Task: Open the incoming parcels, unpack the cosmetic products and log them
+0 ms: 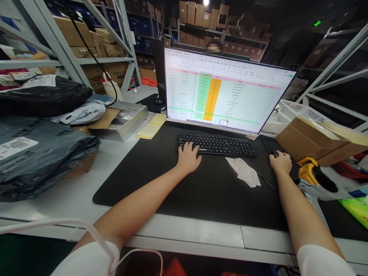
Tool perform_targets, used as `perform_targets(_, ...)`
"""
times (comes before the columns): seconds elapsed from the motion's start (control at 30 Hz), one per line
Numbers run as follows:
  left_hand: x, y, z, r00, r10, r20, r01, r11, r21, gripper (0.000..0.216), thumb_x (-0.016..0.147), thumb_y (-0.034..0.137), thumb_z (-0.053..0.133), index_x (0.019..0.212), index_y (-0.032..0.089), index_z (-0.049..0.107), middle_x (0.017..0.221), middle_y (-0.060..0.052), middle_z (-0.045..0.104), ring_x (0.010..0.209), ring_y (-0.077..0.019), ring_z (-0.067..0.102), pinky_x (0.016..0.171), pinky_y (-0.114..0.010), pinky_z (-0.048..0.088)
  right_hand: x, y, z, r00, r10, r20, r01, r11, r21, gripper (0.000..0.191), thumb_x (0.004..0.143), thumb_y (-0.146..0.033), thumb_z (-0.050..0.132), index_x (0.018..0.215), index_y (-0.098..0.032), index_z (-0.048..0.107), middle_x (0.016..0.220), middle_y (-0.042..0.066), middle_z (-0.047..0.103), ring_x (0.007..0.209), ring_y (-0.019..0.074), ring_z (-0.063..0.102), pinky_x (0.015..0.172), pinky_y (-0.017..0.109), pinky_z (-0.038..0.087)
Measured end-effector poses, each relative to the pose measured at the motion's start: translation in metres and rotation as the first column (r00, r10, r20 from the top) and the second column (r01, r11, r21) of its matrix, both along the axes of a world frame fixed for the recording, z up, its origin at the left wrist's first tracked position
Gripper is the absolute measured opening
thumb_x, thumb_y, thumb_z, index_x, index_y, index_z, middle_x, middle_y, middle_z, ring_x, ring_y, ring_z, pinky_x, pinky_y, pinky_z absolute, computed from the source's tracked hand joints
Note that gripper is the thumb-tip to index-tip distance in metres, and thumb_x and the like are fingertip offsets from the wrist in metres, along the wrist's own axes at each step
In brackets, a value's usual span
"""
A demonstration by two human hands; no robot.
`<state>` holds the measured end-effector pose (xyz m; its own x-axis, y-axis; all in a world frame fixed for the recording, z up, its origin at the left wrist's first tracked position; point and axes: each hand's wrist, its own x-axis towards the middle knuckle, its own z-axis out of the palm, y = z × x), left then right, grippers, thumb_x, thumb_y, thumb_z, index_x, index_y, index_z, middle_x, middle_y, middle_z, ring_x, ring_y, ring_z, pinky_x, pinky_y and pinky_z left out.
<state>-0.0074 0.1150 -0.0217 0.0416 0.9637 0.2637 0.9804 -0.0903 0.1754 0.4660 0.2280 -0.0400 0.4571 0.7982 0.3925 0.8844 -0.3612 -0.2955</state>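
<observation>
My left hand [188,158] rests on the left end of a black keyboard [221,145], its fingers spread over the keys. At the right, my right hand [281,163] is wrapped over a dark computer mouse [275,153], most of which the hand hides. Behind the keyboard stands a wide monitor [244,99] showing a spreadsheet with one green and one orange column. Crumpled white paper [244,171] lies on the black desk mat [184,195] between my forearms, with a thin dark stick-like thing [266,181] beside it.
Grey plastic parcels [43,157] pile up at the left. Near them are an open metallic box [126,126] and a yellow notepad [151,126]. A cardboard box [313,140] and a yellow-and-black device [314,174] stand at the right. A white cable [86,226] crosses the lower left.
</observation>
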Motion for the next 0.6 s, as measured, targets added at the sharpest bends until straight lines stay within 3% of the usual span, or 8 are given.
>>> perform_targets(0.6, -0.0006, -0.0010, 0.0011, 1.000, 0.002, 0.001, -0.002, 1.000, 0.001, 0.058, 0.103, 0.045, 0.050, 0.156, 0.022, 0.053, 0.166, -0.017, 0.041, 0.157, -0.0374, 0.032, 0.124, -0.062, 0.030, -0.0005, -0.0011, 0.0006, 1.000, 0.000, 0.004, 0.000, 1.000, 0.010, 0.059, 0.094, -0.038, 0.055, 0.149, -0.017, 0.063, 0.148, 0.019, 0.052, 0.124, 0.0387, 0.060, 0.105, 0.051, 0.050)
